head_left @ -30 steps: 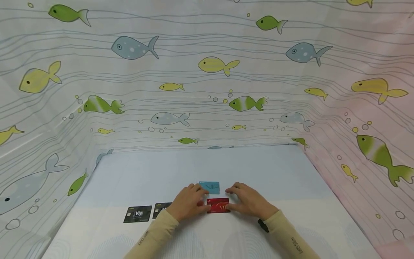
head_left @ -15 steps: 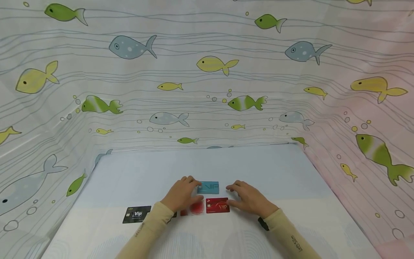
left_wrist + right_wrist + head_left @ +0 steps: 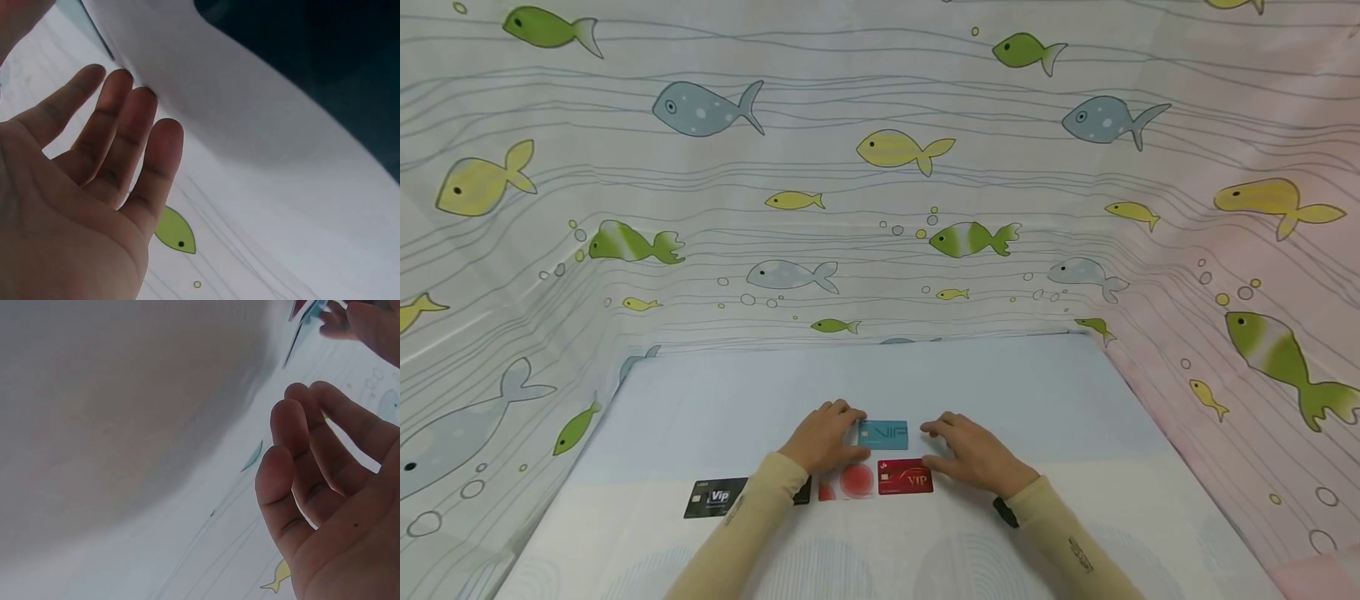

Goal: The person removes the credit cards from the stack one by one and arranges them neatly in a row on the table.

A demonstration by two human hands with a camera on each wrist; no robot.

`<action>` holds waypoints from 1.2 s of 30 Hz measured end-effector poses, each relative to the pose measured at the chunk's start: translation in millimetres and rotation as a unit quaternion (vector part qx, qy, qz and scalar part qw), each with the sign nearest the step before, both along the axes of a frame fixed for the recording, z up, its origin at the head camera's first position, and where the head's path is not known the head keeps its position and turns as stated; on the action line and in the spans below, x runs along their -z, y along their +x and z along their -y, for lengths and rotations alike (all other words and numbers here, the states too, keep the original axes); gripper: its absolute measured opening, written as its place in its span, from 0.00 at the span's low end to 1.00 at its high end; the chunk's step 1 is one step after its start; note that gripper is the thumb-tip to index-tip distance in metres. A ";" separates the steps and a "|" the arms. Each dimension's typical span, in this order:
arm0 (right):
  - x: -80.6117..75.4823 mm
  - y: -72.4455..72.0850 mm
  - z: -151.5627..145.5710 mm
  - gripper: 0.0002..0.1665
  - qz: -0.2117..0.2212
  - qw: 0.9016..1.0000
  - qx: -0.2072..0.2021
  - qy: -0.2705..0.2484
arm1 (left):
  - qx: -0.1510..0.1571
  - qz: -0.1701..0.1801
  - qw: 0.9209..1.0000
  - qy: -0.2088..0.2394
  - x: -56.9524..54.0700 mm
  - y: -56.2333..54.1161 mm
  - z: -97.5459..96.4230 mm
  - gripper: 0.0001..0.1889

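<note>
In the head view, a blue VIP card (image 3: 883, 435) lies flat on the white table. My left hand (image 3: 827, 435) is at its left edge, forefinger by the upper corner and thumb near the lower one. The left wrist view shows that hand's fingers (image 3: 165, 144) gently bent, with nothing gripped. A red VIP card (image 3: 906, 477) lies just below the blue one. My right hand (image 3: 977, 450) hovers to the right, its thumb at the red card's upper right corner. Loosely bent fingers (image 3: 275, 475) hold nothing in the right wrist view.
Left of the red card lies a pale card with red circles (image 3: 846, 482). Farther left are a black Vip card (image 3: 715, 497) and another black card (image 3: 803, 493), mostly hidden by my left arm. A fish-patterned curtain (image 3: 880, 242) surrounds the table (image 3: 880, 375).
My left hand has moved left, from over the blue and red cards to the blue card's left edge, uncovering the pale card. The right hand has barely shifted.
</note>
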State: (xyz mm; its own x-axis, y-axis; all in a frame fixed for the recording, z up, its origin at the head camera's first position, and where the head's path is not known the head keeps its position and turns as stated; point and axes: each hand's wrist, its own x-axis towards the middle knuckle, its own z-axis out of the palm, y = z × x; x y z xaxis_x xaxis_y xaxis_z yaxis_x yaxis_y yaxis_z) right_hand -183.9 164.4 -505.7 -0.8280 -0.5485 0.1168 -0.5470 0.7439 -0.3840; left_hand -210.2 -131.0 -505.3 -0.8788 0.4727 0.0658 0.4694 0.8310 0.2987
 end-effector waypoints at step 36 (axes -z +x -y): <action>2.6 -41.9 45.1 0.39 0.057 0.997 0.026 0.055 | 0.011 -0.016 1.000 -0.019 2.7 -7.8 0.1 0.26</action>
